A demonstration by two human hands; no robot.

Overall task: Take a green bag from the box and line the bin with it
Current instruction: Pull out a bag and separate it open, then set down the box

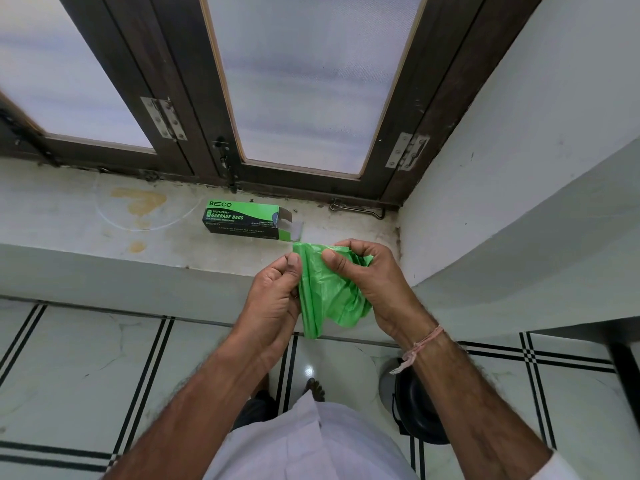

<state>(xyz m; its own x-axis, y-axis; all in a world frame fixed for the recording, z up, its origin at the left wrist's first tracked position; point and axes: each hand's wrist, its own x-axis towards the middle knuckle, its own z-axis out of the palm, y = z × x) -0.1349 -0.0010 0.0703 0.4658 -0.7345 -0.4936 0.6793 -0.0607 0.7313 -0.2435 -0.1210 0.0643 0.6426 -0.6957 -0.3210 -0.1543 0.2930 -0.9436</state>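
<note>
Windowsill holds box; both hands pinch green bag.

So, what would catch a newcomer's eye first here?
The bright green bag hangs bunched at centre, pinched by the left hand and right hand. Behind it, the open green-and-black box lies on the stained sill; the dark bin sits on the floor, lower right.
</note>
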